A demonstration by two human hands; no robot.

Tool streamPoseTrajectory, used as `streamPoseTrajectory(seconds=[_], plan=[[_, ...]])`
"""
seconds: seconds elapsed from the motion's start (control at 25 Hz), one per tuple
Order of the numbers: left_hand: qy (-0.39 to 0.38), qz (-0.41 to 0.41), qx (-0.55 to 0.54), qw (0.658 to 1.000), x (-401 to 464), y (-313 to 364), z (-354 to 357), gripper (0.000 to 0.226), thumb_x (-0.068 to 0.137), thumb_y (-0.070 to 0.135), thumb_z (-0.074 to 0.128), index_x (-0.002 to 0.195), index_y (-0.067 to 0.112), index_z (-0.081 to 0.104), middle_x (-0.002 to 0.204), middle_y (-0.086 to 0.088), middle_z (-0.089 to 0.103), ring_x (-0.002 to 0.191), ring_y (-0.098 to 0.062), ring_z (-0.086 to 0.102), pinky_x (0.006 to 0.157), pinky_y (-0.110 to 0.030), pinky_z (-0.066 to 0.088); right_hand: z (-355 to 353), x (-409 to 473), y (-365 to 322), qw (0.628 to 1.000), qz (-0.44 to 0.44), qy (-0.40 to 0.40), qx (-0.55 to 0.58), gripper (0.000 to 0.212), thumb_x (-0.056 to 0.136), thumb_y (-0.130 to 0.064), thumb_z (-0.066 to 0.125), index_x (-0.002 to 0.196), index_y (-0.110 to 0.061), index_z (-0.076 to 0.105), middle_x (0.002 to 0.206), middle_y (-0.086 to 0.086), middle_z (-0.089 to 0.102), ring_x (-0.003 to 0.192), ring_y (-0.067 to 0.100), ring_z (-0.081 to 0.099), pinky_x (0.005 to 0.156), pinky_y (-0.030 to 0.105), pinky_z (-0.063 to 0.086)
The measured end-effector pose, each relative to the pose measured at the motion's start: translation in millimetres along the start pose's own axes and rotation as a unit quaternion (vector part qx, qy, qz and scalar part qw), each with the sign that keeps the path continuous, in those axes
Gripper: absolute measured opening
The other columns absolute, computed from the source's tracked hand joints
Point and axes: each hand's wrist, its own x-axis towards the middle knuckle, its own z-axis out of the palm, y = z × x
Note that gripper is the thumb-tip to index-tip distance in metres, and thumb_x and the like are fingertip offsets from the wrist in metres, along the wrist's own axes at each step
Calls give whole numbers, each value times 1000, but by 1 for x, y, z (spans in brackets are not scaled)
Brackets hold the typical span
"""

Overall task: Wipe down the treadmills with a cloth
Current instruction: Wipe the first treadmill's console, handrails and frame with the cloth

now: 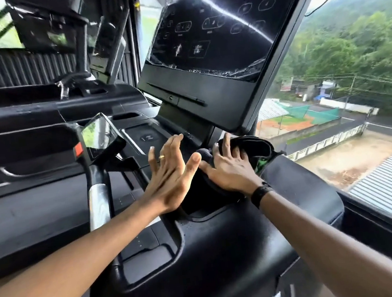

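The black treadmill console fills the middle of the view, with its large dark screen tilted above. A dark cloth lies bunched on the console's right side, just under the screen's lower corner. My right hand presses flat on the cloth with spread fingers. My left hand hovers beside it, fingers straight and together, holding nothing; its thumb is close to the right hand.
A chrome handlebar post with a small tilted display stands left of the hands. More black gym machines stand beyond at the upper left. A window at the right looks out on roofs and trees.
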Motion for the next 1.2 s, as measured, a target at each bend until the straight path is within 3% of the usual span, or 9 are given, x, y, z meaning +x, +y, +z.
streamPoseTrajectory(seconds=[0.16, 0.36, 0.56, 0.68, 0.8, 0.96, 1.04, 1.12, 1.2], plan=[[98, -38, -3, 994, -7, 10, -4, 97, 84, 79, -3, 153, 12, 13, 159, -8, 19, 150, -14, 13, 118, -45, -14, 9, 19, -59, 997, -17, -50, -49, 65, 105, -45, 27, 159, -13, 8, 162, 25, -16, 144, 59, 1, 118, 62, 4], [199, -38, 3, 979, -17, 12, -39, 89, 89, 75, 4, 140, 10, 38, 139, -6, 45, 135, -16, 38, 119, -50, 0, 14, -5, -113, 985, -165, -53, 0, 69, 105, -38, 39, 160, -22, 0, 167, 6, 1, 152, 38, -2, 122, 52, 0], [159, -51, -54, 985, -26, 9, -75, 97, 80, 84, -5, 137, 19, 39, 130, 5, 43, 122, 3, 33, 117, -36, -5, -1, -95, -99, 952, -303, -40, -22, 56, 101, -44, 46, 152, -24, 36, 166, -2, 16, 150, 41, 9, 119, 50, 18], [97, -19, -12, 995, -43, 13, -66, 89, 87, 76, -4, 142, 17, 34, 137, 1, 44, 128, -2, 35, 120, -45, -6, -4, -133, -69, 948, -316, 17, -35, 59, 99, -57, 40, 150, -29, 38, 164, -2, 23, 141, 36, 35, 101, 47, 43], [43, 5, 1, 999, -50, 17, -55, 78, 92, 67, 1, 144, 16, 28, 140, -1, 44, 135, -6, 34, 118, -38, -11, -16, -155, -41, 955, -293, 45, 10, 70, 95, -70, 27, 152, -31, 35, 161, 2, 33, 132, 23, 49, 101, 40, 44], [53, -7, -8, 999, -42, 19, -60, 76, 92, 65, 1, 143, 16, 28, 124, 4, 46, 132, -8, 38, 119, -43, -8, -30, -145, -35, 972, -219, -11, 86, 57, 97, -72, 16, 109, -36, 58, 100, -8, 67, 95, 17, 60, 86, 38, 44], [78, -24, -22, 996, -37, 18, -64, 78, 91, 67, 0, 141, 17, 31, 123, 8, 44, 129, -6, 38, 118, -41, -5, -35, -119, -50, 982, -160, -93, 42, 72, 92, -79, 11, 70, -23, 51, 69, -5, 54, 72, 20, 52, 76, 38, 38], [84, -36, -38, 995, -33, 15, -66, 86, 87, 74, -3, 141, 18, 32, 124, 7, 44, 125, -4, 38, 117, -40, -5, -34, -91, -59, 975, -100, -193, 52, 91, 76, -95, 7, 72, -19, 58, 85, -2, 63, 88, 18, 59, 88, 38, 39], [81, -38, -42, 995, -32, 13, -65, 96, 81, 80, -8, 143, 17, 31, 124, 6, 45, 122, -2, 38, 118, -42, -7, -32, -75, -60, 955, -67, -270, 104, 113, 54, -108, 6, 120, -38, 65, 138, -8, 57, 136, 16, 45, 115, 41, 24]])
